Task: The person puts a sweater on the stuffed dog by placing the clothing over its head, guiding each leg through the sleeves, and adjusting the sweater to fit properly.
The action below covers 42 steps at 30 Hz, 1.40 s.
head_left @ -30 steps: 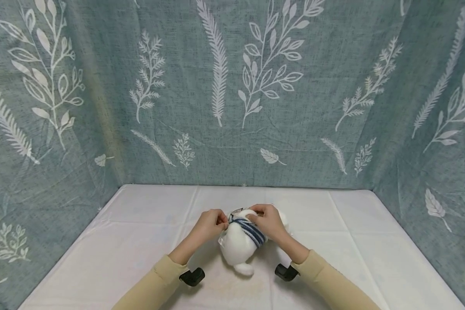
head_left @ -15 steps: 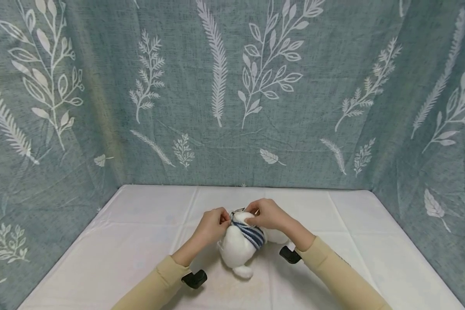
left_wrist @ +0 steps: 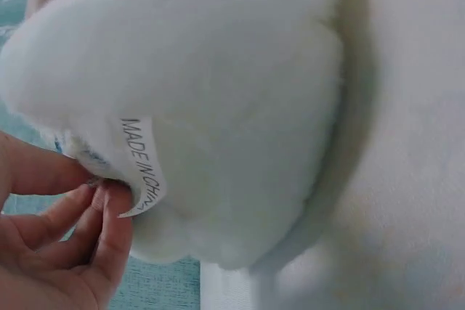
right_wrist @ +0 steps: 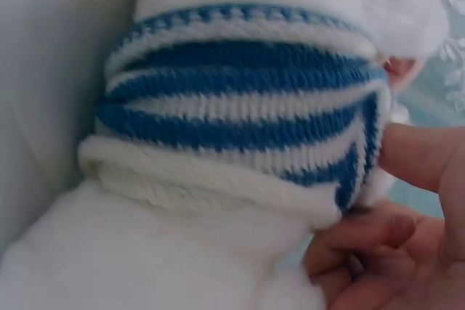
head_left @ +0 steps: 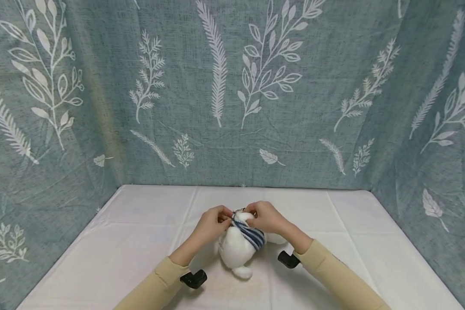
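Note:
A white plush toy (head_left: 234,250) lies on the table, wearing a blue-and-white striped knitted sweater (head_left: 252,234). My left hand (head_left: 213,224) pinches the sweater's edge on the toy's left side; in the left wrist view a white "MADE IN CHINA" label (left_wrist: 142,161) sticks out beside those fingers. On the other side, my right hand (head_left: 269,218) pinches the sweater near its upper edge. Seen from the right wrist, the stripes of the knit (right_wrist: 240,117) run around the body, and thumb and fingers hold its border. The toy's far part is mostly hidden behind my hands.
A white cloth covers the table (head_left: 147,241). Blue-green curtains with white leaf prints (head_left: 170,86) enclose it at the back and both sides. Black wrist devices (head_left: 193,279) hang below both sleeves, close above the cloth.
My right hand has shifted slightly, and its forearm has swung outward to the right. The left hand has moved a little rightward, still pinching. The toy has turned slightly.

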### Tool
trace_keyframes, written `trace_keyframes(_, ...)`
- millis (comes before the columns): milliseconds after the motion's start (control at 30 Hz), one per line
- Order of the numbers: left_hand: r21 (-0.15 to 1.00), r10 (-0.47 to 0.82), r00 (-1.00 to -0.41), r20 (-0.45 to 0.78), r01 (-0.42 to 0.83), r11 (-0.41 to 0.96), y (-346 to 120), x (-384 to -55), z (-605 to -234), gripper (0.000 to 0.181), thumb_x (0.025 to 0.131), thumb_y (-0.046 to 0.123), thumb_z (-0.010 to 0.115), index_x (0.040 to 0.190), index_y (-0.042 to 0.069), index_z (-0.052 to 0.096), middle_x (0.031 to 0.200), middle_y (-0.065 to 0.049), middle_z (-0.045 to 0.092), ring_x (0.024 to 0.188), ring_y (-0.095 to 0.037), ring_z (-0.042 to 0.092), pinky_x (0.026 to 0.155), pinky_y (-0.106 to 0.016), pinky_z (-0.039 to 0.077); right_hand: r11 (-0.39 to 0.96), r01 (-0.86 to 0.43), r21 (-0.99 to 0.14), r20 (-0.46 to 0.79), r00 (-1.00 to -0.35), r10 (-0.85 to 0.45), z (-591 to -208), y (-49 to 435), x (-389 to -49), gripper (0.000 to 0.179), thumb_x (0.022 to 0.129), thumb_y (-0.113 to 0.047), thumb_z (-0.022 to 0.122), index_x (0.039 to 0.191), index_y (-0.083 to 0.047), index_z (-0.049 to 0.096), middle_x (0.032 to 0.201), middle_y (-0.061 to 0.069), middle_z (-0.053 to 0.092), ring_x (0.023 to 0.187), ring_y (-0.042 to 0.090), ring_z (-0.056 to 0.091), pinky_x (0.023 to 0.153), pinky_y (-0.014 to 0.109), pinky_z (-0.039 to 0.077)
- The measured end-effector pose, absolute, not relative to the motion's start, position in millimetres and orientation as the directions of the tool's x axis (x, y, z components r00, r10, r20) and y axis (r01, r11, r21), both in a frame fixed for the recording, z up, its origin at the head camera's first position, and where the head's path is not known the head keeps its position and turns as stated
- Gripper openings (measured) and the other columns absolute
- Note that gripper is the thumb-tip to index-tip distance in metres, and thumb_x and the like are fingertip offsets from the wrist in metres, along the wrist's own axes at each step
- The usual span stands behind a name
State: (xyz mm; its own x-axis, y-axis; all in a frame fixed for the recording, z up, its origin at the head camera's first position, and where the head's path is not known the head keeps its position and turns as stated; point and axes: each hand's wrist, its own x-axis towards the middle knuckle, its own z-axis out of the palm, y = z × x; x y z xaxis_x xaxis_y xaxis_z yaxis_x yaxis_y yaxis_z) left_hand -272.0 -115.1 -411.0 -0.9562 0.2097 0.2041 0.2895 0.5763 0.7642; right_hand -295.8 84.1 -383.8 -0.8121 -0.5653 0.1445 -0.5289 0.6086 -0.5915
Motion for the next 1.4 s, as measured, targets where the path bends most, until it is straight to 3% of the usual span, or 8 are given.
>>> trace_keyframes(267, 0.718, 0.232, -0.932, 0.280, 0.363, 0.594, -113, -274, -415, 0.007, 0.082, 0.001, 0.065, 0.084, 0.007, 0.068, 0.073, 0.000, 0.065, 0.066, -0.008, 0.057, 0.060, -0.023, 0.047, 0.610, -0.530, -0.589, 0.212, -0.830, -0.516, -395, 85, -291, 0.018, 0.084, -0.003, 0.058, 0.098, -0.004, 0.069, 0.070, 0.000, 0.058, 0.051, 0.007, 0.036, 0.050, 0.019, 0.032)
trace_keyframes(700, 0.653, 0.242, -0.951, 0.191, 0.307, 0.692, -113, -273, -418, 0.017, 0.071, -0.007, 0.060, 0.068, 0.009, 0.065, 0.060, 0.003, 0.055, 0.057, -0.010, 0.046, 0.053, -0.023, 0.038, 0.542, -0.358, -0.760, 0.188, -0.920, -0.345, -401, 86, -285, 0.015, 0.085, -0.007, 0.065, 0.100, -0.008, 0.070, 0.082, 0.002, 0.065, 0.060, 0.012, 0.042, 0.056, 0.025, 0.037)
trace_keyframes(867, 0.687, 0.230, -0.954, 0.192, 0.298, 0.663, -117, -273, -427, 0.015, 0.072, -0.004, 0.062, 0.067, 0.010, 0.066, 0.059, 0.004, 0.056, 0.056, -0.008, 0.048, 0.053, -0.023, 0.040, 0.523, -0.368, -0.769, 0.180, -0.910, -0.374, -397, 88, -287, 0.018, 0.084, -0.009, 0.069, 0.101, -0.009, 0.069, 0.092, 0.005, 0.068, 0.058, 0.011, 0.046, 0.056, 0.024, 0.041)
trace_keyframes(1100, 0.734, 0.228, -0.959, 0.167, 0.276, 0.620, -120, -271, -420, 0.002, 0.078, 0.006, 0.068, 0.077, 0.006, 0.068, 0.068, 0.001, 0.064, 0.062, -0.007, 0.055, 0.056, -0.023, 0.045, 0.519, -0.359, -0.776, 0.131, -0.897, -0.423, -393, 93, -288, 0.027, 0.083, -0.015, 0.073, 0.109, -0.012, 0.066, 0.100, 0.004, 0.066, 0.064, 0.013, 0.051, 0.058, 0.027, 0.044)
trace_keyframes(1400, 0.865, 0.248, -0.964, 0.096, 0.204, 0.458, -132, -276, -413, 0.011, 0.085, 0.010, 0.068, 0.094, 0.005, 0.069, 0.083, -0.006, 0.069, 0.066, -0.012, 0.056, 0.057, -0.026, 0.047, 0.470, -0.332, -0.818, 0.137, -0.906, -0.401, -379, 102, -281, 0.032, 0.082, -0.016, 0.074, 0.111, -0.009, 0.066, 0.104, 0.005, 0.068, 0.085, 0.015, 0.064, 0.072, 0.028, 0.052)
